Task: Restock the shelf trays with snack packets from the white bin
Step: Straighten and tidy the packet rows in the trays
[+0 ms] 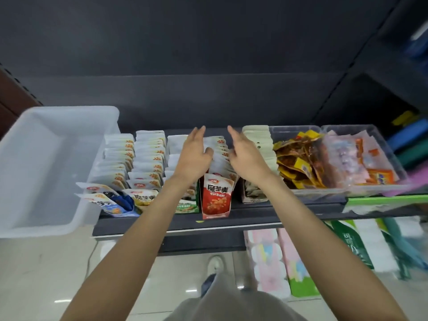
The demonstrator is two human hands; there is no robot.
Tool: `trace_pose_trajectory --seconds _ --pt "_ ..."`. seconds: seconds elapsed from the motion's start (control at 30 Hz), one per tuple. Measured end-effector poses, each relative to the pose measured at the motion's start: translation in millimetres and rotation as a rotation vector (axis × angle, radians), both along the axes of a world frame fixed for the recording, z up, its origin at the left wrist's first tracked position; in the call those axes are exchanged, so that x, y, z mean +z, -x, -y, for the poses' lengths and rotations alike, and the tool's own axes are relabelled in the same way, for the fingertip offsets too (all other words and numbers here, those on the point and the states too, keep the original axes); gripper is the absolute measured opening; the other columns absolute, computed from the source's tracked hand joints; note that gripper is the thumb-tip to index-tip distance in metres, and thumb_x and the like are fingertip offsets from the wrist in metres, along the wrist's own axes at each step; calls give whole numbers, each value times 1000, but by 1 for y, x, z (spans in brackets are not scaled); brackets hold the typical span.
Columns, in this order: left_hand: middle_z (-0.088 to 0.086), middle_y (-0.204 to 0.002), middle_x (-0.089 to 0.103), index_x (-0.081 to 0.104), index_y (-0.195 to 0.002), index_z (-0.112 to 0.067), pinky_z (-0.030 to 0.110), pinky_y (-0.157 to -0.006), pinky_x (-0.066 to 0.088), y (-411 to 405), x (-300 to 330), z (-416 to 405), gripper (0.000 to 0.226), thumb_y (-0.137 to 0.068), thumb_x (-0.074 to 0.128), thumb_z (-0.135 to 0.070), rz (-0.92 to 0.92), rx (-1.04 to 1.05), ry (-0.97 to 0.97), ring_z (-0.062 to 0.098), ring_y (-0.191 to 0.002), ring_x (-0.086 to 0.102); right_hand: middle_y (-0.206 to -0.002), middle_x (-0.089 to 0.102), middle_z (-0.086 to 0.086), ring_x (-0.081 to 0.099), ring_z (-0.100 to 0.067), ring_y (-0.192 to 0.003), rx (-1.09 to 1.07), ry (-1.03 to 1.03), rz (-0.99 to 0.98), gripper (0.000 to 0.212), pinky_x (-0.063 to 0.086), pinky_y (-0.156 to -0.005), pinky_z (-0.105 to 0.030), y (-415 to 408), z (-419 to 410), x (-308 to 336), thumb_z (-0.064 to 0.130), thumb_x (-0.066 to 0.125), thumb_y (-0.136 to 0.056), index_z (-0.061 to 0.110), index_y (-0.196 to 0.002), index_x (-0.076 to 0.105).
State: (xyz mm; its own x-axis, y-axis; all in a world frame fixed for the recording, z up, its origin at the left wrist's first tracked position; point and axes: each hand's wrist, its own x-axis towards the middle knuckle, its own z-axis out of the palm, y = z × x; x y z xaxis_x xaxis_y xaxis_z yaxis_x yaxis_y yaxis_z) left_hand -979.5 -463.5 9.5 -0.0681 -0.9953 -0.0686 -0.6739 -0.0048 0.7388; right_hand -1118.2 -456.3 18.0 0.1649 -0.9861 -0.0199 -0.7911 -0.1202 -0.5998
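Observation:
The white bin (44,172) sits at the left end of the dark shelf and shows no packets inside. Rows of upright snack packets fill the shelf trays beside it. The red-fronted row (216,195) stands in the middle, with its white packets (218,149) running back between my hands. My left hand (193,156) is flat against that row's left side, fingers apart. On the row's right side my right hand (243,154) is held the same way. Neither hand holds a packet.
Blue (115,203), yellow (144,198) and green (187,206) packet rows stand left of the red one. A pale packet row (257,140) and two clear trays (298,158) (361,158) of loose snacks lie to the right. Tissue packs (268,256) stand on the floor below.

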Motion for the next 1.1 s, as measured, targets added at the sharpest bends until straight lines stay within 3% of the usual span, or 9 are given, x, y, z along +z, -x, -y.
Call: trace_pose_trajectory --seconds 0.07,0.17,0.27,0.4,0.47,0.57,0.67,0.83,1.1 --pt "13 -155 21 20 -148 -4 25 -112 13 -4 -1 12 59 -93 43 -5 145 -59 -15 23 -143 16 -151 29 -17 33 -26 -136 12 -132 -75 65 30 -106 -29 -5 7 -1 5 41 -97 8 -151 6" --pt "13 -153 26 18 -148 -6 23 -109 19 -10 -1 19 61 -93 43 -3 159 -96 -35 24 -141 23 -149 33 -18 38 -27 -133 28 -332 -1 71 34 -100 -30 -16 13 -7 9 43 -96 9 -151 -2" --pt "13 -150 32 22 -148 -9 21 -106 20 -15 -5 20 61 -91 43 1 141 -127 -18 24 -138 28 -159 6 -11 10 -22 -146 -15 -378 232 76 14 -115 -30 -30 17 -15 5 46 -94 13 -151 -3" --pt "12 -136 51 44 -138 -9 22 -103 26 -20 -16 22 49 -90 48 0 313 -132 181 25 -127 40 -159 -4 -8 -4 -17 -146 -26 -340 319 73 5 -112 -24 -28 19 -18 0 45 -93 17 -152 4" --pt "8 -128 59 51 -133 -14 25 -99 33 -22 -17 26 44 -90 53 -7 391 -136 253 24 -120 46 -159 7 -8 6 -18 -146 44 -269 167 69 9 -113 -25 -16 24 -13 2 46 -94 15 -152 11" --pt "5 -116 64 57 -123 -19 31 -88 42 -23 -12 37 33 -90 59 -19 520 -137 224 23 -110 55 -148 36 -10 33 -24 -137 175 -90 -181 59 28 -110 -33 1 40 -7 9 53 -93 13 -147 29" --pt "3 -106 68 61 -111 -22 33 -80 46 -21 -7 48 21 -91 57 -26 605 -141 195 22 -99 61 -123 59 -10 56 -28 -111 278 7 -361 37 46 -89 -37 5 57 -6 14 61 -89 13 -124 53" --pt "1 -97 71 67 -100 -23 32 -79 48 -17 -7 53 15 -88 58 -21 517 -101 166 21 -91 65 -96 65 -11 61 -30 -87 300 92 -342 19 46 -70 -34 4 67 -11 0 63 -80 12 -95 61" --pt "0 -91 71 70 -94 -15 28 -76 44 -6 -8 63 13 -85 61 -14 393 -18 181 20 -86 64 -92 62 -11 60 -32 -84 270 197 -388 23 44 -66 -34 12 79 -11 -10 55 -78 8 -91 60"
